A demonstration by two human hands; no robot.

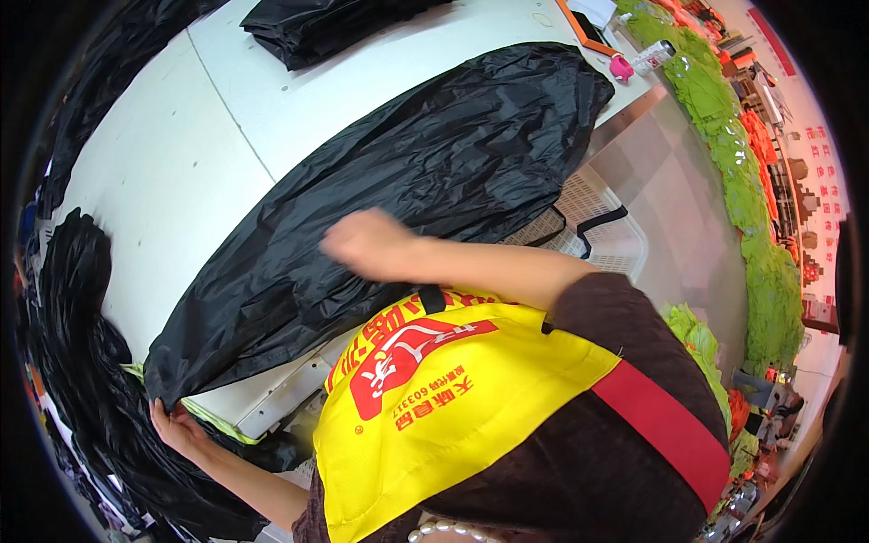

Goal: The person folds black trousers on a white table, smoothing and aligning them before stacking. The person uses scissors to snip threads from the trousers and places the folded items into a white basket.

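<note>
A long piece of thin, shiny black fabric [389, 163] lies wrinkled across the white table, running from the lower left to the upper right. At its lower left end, by the table's near corner, my left hand [177, 427] pinches the fabric's edge between thumb and fingers. My right hand [369, 244] is over the middle of the fabric, blurred by motion. Its fingers are too smeared to make out, and whether it touches the cloth is unclear. A strip of yellow-green fabric [222, 421] shows beside my left hand, under the black piece.
A folded black bundle [335, 27] sits at the far side of the white table [217, 154]. More black fabric [77, 299] hangs at the left. At the far right corner are a can [654, 57] and a pink object [621, 68]. A pale plastic basket [615, 231] stands below; green fabric [769, 253] is piled right.
</note>
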